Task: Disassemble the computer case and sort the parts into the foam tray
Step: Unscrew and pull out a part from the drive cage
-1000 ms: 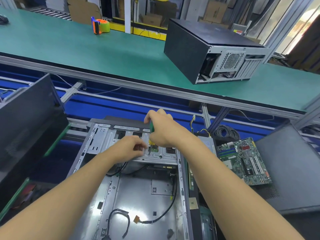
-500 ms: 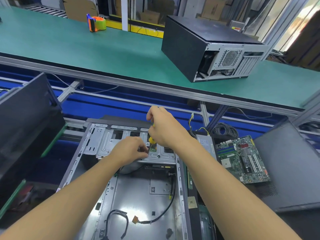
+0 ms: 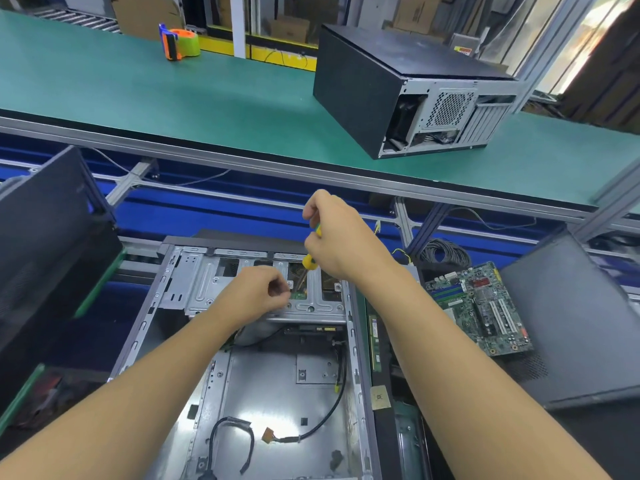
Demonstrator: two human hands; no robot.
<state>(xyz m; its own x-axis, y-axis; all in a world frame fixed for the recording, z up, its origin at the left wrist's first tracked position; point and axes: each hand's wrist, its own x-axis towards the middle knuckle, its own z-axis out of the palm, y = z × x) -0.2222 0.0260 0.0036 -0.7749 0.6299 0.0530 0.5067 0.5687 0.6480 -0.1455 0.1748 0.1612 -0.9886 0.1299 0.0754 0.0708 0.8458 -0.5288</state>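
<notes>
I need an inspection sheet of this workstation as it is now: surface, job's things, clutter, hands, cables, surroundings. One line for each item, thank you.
Surface: green bench carries a closed black case and a tape dispenser.
Job's things: open computer case lies flat; motherboard lies outside, to its right; foam tray not identifiable.
Clutter: green strip, likely a memory stick, beside the case's right wall.
Hands: right hand grips a screwdriver, tip at the drive cage; left hand curled beside the tip, contents hidden.
Cables: black cable loose inside the case; cable coil behind the motherboard.
Surroundings: cardboard boxes behind the bench.
</notes>
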